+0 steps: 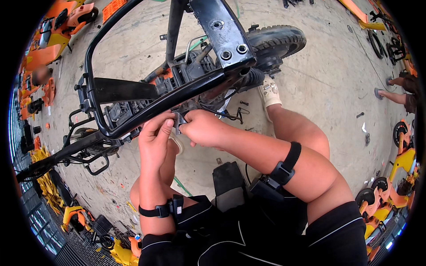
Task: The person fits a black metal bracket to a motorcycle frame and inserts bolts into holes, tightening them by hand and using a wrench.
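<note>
My right hand (pixel 202 128) is closed round a small flat grey metal piece (pixel 179 124), which sticks out from the fingers toward my left hand. The thumb and fingers of my left hand (pixel 155 136) are pinched together at that piece's edge; what lies between them is too small to make out. Both hands are just below the lower black tube of a motorbike's frame (pixel 168 100). The bike has no seat or body panels on. A black plate (pixel 220 33) with several round holes spans the frame's tubes above my hands.
The bike's knobby tyre (pixel 284 40) is at the upper right. A black seat (pixel 228 181) is between my legs. Loose bolts (pixel 244 103) lie on the concrete floor (pixel 337 80). Orange and yellow bike parts (pixel 401 164) line both sides, and another person's legs (pixel 395 95) show at right.
</note>
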Demonstrator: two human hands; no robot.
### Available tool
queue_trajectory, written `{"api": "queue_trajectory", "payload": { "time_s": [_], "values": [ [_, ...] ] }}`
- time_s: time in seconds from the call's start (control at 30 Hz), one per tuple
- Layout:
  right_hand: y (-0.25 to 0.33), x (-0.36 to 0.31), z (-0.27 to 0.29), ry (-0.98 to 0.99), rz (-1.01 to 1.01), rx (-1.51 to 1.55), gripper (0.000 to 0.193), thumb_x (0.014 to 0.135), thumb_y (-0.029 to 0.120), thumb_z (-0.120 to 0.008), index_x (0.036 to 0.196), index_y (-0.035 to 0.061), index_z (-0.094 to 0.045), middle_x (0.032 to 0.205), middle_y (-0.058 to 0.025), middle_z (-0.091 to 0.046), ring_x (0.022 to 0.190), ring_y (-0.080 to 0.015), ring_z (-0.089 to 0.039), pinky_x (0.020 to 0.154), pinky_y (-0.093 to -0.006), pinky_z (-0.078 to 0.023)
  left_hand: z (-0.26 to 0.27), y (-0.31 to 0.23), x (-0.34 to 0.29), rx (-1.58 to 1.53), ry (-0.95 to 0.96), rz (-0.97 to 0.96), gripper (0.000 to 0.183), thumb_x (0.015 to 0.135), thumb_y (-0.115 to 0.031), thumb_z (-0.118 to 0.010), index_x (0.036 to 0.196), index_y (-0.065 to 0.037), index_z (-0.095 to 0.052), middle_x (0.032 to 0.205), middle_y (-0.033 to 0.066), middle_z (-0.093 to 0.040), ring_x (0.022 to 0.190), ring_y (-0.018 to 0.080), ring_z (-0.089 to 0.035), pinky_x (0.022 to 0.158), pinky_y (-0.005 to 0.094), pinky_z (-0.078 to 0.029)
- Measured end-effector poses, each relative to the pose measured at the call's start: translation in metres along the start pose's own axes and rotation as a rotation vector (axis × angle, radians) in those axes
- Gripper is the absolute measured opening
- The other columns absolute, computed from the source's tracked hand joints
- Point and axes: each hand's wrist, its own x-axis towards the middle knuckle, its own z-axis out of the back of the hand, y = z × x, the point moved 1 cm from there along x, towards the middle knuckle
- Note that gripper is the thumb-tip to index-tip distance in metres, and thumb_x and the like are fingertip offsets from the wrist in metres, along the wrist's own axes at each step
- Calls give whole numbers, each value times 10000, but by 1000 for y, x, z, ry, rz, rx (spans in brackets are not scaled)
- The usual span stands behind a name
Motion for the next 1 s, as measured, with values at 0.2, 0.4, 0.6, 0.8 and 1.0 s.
{"api": "queue_trajectory", "payload": {
  "time_s": [0.2,0.4,0.6,0.8,1.0],
  "values": [
    [-10,7,-3,-31,46,-72,290,807,219,-610,873,-42,-717,877,-264,-704,870,-396,-702,783,-455,-535,1,0,-1,-107,27,60,174,970,-63,-661,1114,22,-711,1268,108,-632,1142,179,-588,986,312,-470],
    [-12,10,-3,-34,72,-122,303,813,247,-620,876,-33,-718,889,-256,-708,879,-395,-702,785,-454,-535,1,1,-1,-87,77,18,162,955,-32,-657,1095,23,-718,1287,108,-628,1161,192,-586,991,319,-467],
    [-9,9,-3,-21,107,-102,296,818,247,-616,839,-36,-701,816,-233,-700,799,-369,-701,738,-445,-538,3,0,-1,-70,55,13,159,949,-14,-653,1088,21,-722,1307,110,-621,1191,200,-576,990,326,-469],
    [-4,4,-3,7,104,-21,280,850,237,-603,758,-20,-670,673,-153,-678,645,-276,-685,653,-407,-533,4,-3,-2,-169,46,62,170,953,-10,-651,1108,14,-715,1303,107,-626,1175,196,-581,991,330,-469],
    [-2,-1,-3,8,104,-9,303,873,251,-603,782,-30,-673,681,-150,-682,658,-267,-690,660,-407,-532,6,4,-6,-409,8,205,266,953,-46,-673,1216,-5,-658,1341,111,-607,1158,186,-589,988,345,-481]
  ]
}}
